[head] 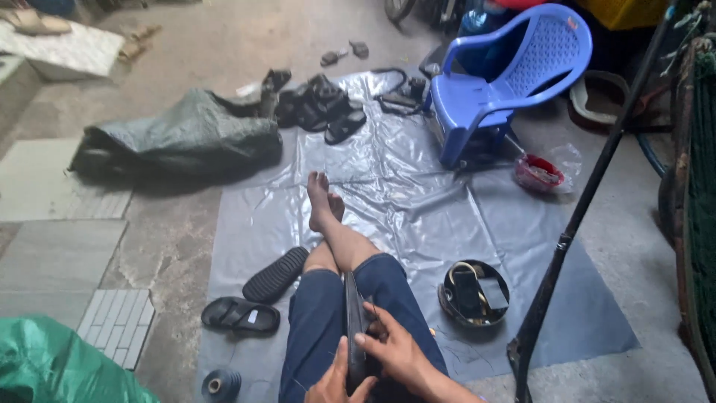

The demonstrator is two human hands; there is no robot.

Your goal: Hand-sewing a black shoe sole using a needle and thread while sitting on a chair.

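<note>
A dark shoe sole (353,328) is gripped edge-up by both hands, left hand (337,382) nearer than right hand (397,352), its long axis pointing toward the blue chair (507,75).

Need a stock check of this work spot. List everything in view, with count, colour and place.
plastic sheet: one, grey, spread on the floor
plastic chair: one, blue, far right on the sheet
pile of footwear: several, black, far edge of the sheet
tarp bundle: one, dark green, left of the sheet
sandals: two, black, beside the left knee
thread spool: one, dark blue, bottom left
round tray: one, black, right of the knees
bowl in bag: one, red, right of the chair
pole: one, black, leaning at right
sole: one, black, on edge on the lap
left hand: under the sole
right hand: fingers on the sole
</note>
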